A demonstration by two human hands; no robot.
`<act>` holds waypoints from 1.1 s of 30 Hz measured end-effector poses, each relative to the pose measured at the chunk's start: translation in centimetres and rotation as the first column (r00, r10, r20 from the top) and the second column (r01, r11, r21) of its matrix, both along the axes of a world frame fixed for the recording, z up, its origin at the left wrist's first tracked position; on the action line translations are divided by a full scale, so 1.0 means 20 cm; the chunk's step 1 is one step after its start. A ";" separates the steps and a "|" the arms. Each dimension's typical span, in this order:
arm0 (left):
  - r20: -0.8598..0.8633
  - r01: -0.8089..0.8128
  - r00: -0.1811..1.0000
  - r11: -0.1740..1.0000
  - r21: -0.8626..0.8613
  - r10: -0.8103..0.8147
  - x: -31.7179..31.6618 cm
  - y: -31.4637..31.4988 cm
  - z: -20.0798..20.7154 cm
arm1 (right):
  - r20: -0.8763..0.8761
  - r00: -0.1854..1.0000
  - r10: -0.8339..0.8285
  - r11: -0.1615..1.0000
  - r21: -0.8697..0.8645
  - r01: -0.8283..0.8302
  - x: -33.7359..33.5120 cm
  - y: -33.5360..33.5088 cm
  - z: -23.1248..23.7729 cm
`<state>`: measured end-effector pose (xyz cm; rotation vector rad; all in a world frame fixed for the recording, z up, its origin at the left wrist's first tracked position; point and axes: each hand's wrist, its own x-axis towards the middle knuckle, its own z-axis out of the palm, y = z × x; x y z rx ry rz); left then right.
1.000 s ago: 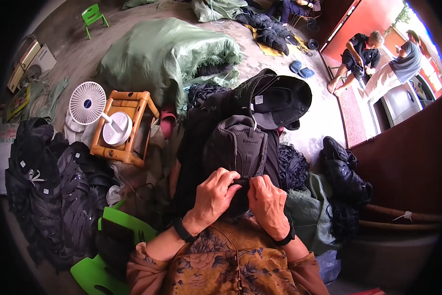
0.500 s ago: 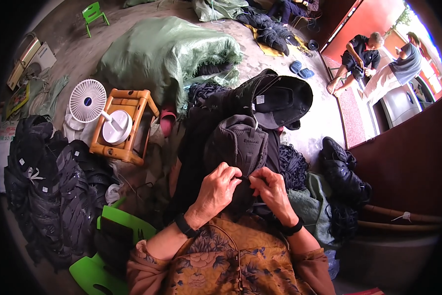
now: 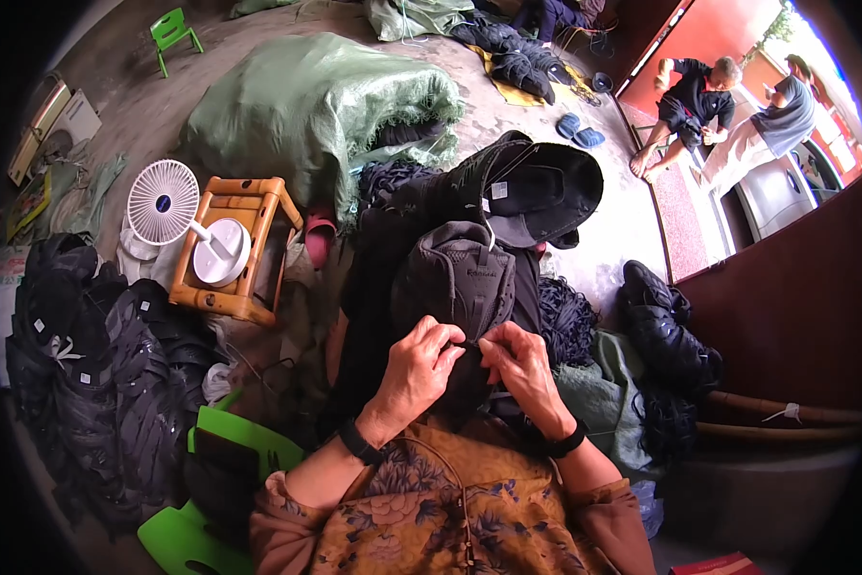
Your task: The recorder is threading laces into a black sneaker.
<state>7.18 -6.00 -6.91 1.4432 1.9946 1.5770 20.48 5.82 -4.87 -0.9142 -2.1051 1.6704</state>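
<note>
In front of my body lies a dark grey mesh shoe upper (image 3: 465,273), with a loop of cord at its top. Over its near end, my left hand (image 3: 417,364) and my right hand (image 3: 522,369) meet with thumbs and fingertips pinched close together. Something thin and dark seems to run between the fingertips, too small to name. Beyond the upper, on the same dark heap, more black shoe uppers (image 3: 546,196) lie with their openings showing.
At left stand a bamboo stool (image 3: 225,302) bearing a white fan (image 3: 222,251), a pile of black uppers (image 3: 115,374) and a green chair (image 3: 249,436). A green woven sack (image 3: 287,125) lies ahead. Black laces (image 3: 567,321) hang at right. Two people (image 3: 704,105) are by the doorway.
My hands stay at the shoe upper, still pinched, with the left thumb shifted slightly. The view has swung a little. By the doorway, the seated person has raised an arm.
</note>
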 end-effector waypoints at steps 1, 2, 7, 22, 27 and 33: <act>0.025 0.016 1.000 1.000 -0.006 -0.015 0.00 0.00 0.00 | 0.005 1.000 -0.012 1.000 -0.003 0.012 -0.01 0.00 -0.01; 0.020 0.014 1.000 1.000 0.004 -0.014 -0.01 0.00 -0.01 | 0.031 0.999 -0.043 0.999 0.007 0.043 -0.02 -0.01 -0.02; 0.013 0.027 1.000 0.999 -0.026 -0.027 -0.02 0.01 -0.01 | -0.078 0.990 -0.113 0.937 0.322 0.133 -0.05 -0.07 -0.08; 0.111 0.080 0.991 0.996 -0.033 -0.076 -0.03 -0.01 0.00 | -0.025 0.996 -0.080 0.968 0.237 0.084 -0.01 -0.01 -0.06; 0.116 0.079 0.990 0.997 -0.021 -0.076 -0.03 -0.01 -0.02 | 0.052 0.998 0.018 0.990 0.141 -0.025 -0.04 0.02 -0.06; 0.122 0.068 0.990 0.998 -0.011 -0.066 -0.04 -0.01 -0.01 | -0.077 0.992 -0.104 0.821 0.556 0.129 -0.06 -0.07 -0.07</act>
